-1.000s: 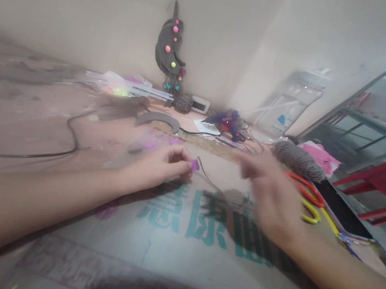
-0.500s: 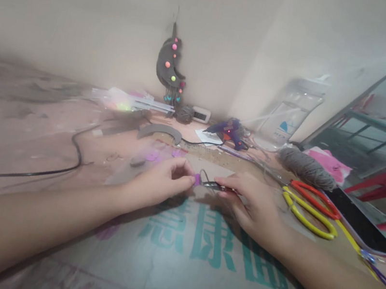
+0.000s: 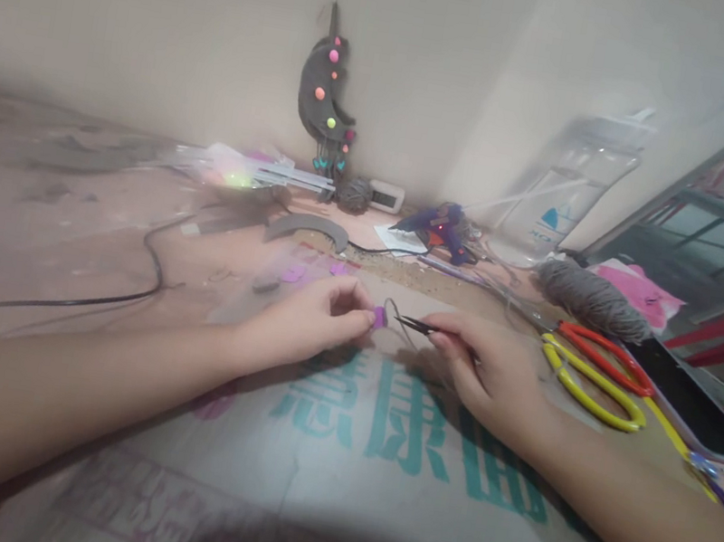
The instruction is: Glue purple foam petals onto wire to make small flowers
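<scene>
The left hand (image 3: 327, 319) pinches a partly covered purple piece (image 3: 380, 317), and near it the right hand (image 3: 494, 365) grips a dark pointed tool (image 3: 418, 326), its rear mostly hidden, tip contact with the thin cord (image 3: 389, 304) unclear.

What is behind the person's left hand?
Beyond the left hand lie purple pieces and a grey curved piece; whatever the hand itself covers cannot be seen.

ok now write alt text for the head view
The left hand pinches a small purple piece while the right hand holds dark tweezers close to a thin strand. Behind are a glue gun, a clear bottle and a grey crescent ornament.
</scene>
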Demonstrator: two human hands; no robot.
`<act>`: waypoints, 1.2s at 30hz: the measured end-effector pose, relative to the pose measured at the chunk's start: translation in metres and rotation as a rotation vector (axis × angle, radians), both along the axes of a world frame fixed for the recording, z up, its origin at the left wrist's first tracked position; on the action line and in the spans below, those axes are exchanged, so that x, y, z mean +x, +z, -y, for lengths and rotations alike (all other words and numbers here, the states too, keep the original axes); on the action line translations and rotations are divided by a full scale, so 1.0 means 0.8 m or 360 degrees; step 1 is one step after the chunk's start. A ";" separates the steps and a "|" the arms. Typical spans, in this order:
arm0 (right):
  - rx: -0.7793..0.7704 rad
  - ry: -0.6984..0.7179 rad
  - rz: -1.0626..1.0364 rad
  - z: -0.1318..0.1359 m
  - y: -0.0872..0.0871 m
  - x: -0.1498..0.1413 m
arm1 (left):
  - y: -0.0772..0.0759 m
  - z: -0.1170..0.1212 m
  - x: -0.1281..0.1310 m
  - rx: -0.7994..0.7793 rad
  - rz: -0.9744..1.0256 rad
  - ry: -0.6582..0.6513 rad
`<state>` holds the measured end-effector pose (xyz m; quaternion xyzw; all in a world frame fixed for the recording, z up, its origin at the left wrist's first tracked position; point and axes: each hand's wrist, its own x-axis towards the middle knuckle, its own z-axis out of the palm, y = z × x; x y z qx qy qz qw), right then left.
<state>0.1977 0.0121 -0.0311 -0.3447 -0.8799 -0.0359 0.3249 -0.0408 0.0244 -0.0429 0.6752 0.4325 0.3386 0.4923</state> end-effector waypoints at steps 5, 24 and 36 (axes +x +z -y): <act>-0.0042 0.0020 0.0069 0.003 0.001 -0.002 | 0.000 0.000 -0.001 0.0047 -0.0047 0.0002; -0.0142 -0.0048 0.0119 -0.002 -0.001 -0.004 | 0.005 0.001 0.001 0.0049 -0.0013 -0.0039; -0.0107 -0.0005 0.0085 0.003 0.002 -0.001 | 0.010 0.002 0.001 0.0058 -0.0004 0.0011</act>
